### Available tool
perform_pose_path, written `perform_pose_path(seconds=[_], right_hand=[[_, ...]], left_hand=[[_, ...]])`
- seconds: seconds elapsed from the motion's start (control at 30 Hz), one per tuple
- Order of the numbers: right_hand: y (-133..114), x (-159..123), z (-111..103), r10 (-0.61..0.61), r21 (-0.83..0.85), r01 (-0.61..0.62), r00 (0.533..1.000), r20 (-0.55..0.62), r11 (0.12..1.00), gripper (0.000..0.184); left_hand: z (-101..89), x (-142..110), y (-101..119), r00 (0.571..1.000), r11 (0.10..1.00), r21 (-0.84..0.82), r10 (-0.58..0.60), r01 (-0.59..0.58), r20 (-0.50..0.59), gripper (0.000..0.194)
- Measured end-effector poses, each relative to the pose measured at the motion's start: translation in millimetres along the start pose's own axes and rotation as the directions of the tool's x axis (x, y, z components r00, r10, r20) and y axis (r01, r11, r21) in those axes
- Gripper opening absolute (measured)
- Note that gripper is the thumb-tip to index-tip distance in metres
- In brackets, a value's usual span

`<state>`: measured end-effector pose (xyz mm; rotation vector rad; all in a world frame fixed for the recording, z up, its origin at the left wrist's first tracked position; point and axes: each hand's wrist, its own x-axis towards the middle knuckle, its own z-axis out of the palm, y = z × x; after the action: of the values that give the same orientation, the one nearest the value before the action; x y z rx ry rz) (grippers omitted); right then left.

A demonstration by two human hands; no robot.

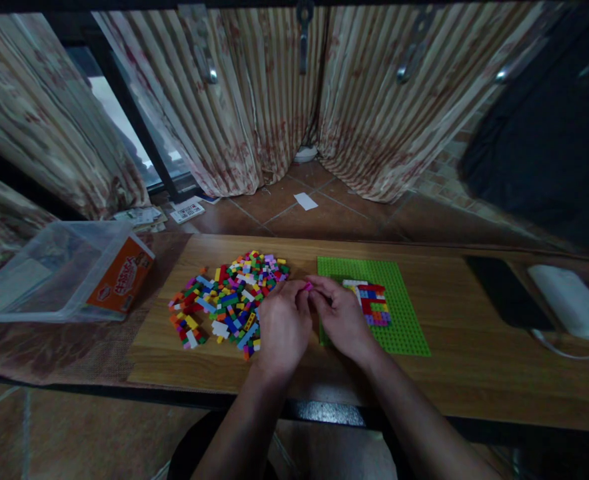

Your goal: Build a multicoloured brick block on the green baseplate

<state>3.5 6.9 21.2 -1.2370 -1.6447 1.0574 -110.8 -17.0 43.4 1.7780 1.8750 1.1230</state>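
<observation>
Left hand and right hand pinch one magenta brick between the loose pile and one green baseplate; its long axis is unclear. The baseplate lies rightward, toward the desk's right edge, right hand nearer. One multicoloured brick patch sits on it; the pile is uncountable.

Left forearm, right forearm angled inward, wrists apart. Left hand, right hand backs up, fingers bent, fingertips pinched close together between them.

2 hands, 1 baseplt, 1 bin
</observation>
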Motion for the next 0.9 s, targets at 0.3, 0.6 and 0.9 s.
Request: perform_pose_path(seconds=[0.3,0.6,0.9], right_hand=[[-9,-6,-4,0.016,-0.588,0.062,0.992,0.127,0.807,0.025],[8,-8,-4,-0.072,-0.561,0.148,0.985,0.155,0.815,0.022],[11,-13,-13,-0.062,-0.516,0.114,0.991,0.117,0.849,0.02]], left_hand=[[-33.7,19,-24,0.983,0.987,0.042,-0.155,0.152,0.099,0.02],[-55.7,20,-42,0.914,0.991,0.132,-0.073,0.021,0.399,0.027],[-47.1,13,-43,0.888,0.981,0.183,-0.024,-0.068,0.459,0.029]])
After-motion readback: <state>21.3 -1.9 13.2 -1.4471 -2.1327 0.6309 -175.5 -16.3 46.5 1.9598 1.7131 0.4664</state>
